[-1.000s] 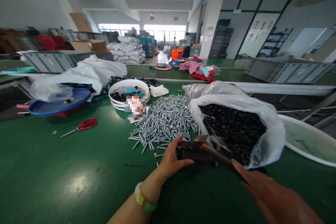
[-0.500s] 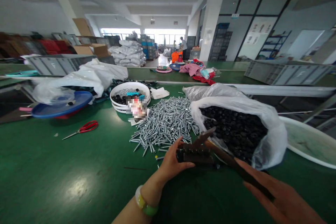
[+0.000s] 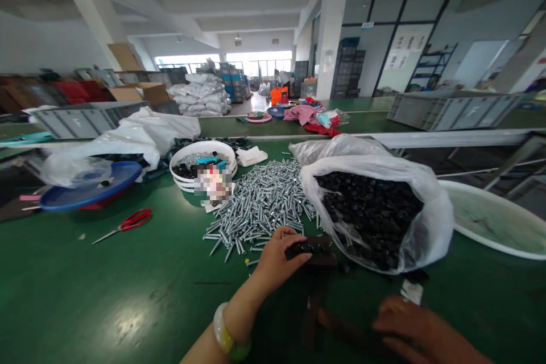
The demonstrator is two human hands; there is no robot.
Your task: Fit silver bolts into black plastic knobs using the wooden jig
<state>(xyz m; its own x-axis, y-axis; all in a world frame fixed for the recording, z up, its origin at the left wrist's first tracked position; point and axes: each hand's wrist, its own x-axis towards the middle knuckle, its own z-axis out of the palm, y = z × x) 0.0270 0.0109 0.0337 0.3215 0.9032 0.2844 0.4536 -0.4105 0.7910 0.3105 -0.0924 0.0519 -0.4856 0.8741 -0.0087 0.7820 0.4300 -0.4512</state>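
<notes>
My left hand [image 3: 279, 259] grips the left end of a dark block [image 3: 319, 259] with a row of small round pieces along its top. My right hand [image 3: 409, 324], blurred by motion, is at the lower right, beside the handle end of a dark hammer-like tool [image 3: 310, 318] lying low in front of the block; its fingers are smeared. A pile of silver screws [image 3: 268, 196] lies behind my left hand. Right of the pile, an open white plastic bag [image 3: 441, 210] holds many black parts [image 3: 375, 210].
Red scissors [image 3: 135, 219] and a blue tray [image 3: 94, 190] are at the left. White bowls [image 3: 183, 185] stand behind the screws. A large white tray [image 3: 495, 222] sits at the right. Grey crates [image 3: 452, 111] stand on the far table.
The tool has moved from above the block down towards me, and my right hand has moved lower and left. My left hand stays at the block. The view has shifted slightly.
</notes>
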